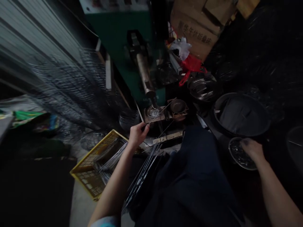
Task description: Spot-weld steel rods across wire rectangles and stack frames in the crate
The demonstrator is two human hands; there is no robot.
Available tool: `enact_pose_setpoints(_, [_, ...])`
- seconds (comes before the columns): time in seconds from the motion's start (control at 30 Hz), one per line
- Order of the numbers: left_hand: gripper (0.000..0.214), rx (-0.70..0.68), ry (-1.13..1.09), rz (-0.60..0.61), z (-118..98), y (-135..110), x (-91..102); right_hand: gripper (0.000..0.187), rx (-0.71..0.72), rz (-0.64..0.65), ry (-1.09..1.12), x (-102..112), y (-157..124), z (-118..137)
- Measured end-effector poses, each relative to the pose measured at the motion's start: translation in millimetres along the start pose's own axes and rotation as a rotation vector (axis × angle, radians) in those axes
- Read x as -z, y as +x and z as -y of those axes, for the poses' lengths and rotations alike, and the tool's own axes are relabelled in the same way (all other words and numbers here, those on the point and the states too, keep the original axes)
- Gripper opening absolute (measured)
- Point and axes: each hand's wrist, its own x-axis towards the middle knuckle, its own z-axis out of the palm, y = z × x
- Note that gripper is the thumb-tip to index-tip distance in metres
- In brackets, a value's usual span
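My left hand [138, 135] is closed in a pinch on a thin metal wire [163, 110], which slants up to the right past the front of a machine. Just behind the wire is a small round dish [153, 112] of shiny bits, below the machine's metal shaft [145, 74]. At the right, my right hand [253, 150] reaches into a round bowl [233, 154] holding small shiny pieces. Its fingertips are dark and blurred, so their grip cannot be made out. A bundle of metal rods [143, 173] leans beside my lap, right of my left forearm.
A yellow plastic crate [82, 167] with wire pieces stands at the left. The green machine [118, 37] rises ahead. To the right are a large dark round tub [241, 113] and a basin of metal pieces [202, 88]. Cardboard boxes [196, 31] and a red bag [193, 64] lie behind.
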Motion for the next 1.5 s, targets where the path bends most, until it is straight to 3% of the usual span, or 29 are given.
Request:
enact_pose_setpoints(0.1, [0.032,-0.031,0.036,-0.015,-0.6,-0.7,3.8,0.025,0.168,0.124,0.492,-8.9,-5.2,114.5])
enact_pose_setpoints(0.2, [0.033,-0.083,0.133,-0.005,-5.5,7.1,4.8,0.035,0.363,0.434,0.734,-51.7,-34.6,237.0])
enact_pose_setpoints(0.27, [0.030,-0.130,0.242,0.060,-10.4,17.8,4.8,0.033,0.355,0.626,0.811,-90.6,-58.3,295.3])
enact_pose_setpoints(0.33, [0.026,-0.164,0.355,0.144,-14.0,29.7,4.7,0.032,0.310,0.684,0.870,-125.6,-78.5,326.7])
enact_pose_setpoints(0.43, [0.024,-0.168,0.448,0.224,-12.8,40.7,4.4,0.029,0.261,0.690,0.926,-156.9,-95.0,337.9])
enact_pose_setpoints(0.53, [0.024,-0.153,0.461,0.221,-5.5,37.4,3.9,0.028,0.186,0.701,0.990,-165.5,-97.3,337.5])
enact_pose_setpoints(0.73, [0.029,-0.152,0.314,0.040,12.5,9.0,8.8,0.033,0.035,0.736,1.164,-166.5,-93.2,362.2])
enact_pose_setpoints(0.93, [0.029,-0.125,0.114,-0.167,15.0,-18.0,10.3,0.036,0.013,0.788,1.340,-162.5,-105.7,392.6])
enact_pose_setpoints(1.13, [0.031,-0.110,0.095,-0.197,10.9,-28.2,3.4,0.034,0.018,0.747,1.436,-156.5,-117.9,401.0])
enact_pose_setpoints(1.5, [0.031,-0.097,0.137,-0.227,14.5,-21.3,1.6,0.032,-0.001,0.721,1.504,-156.0,-118.0,408.3])
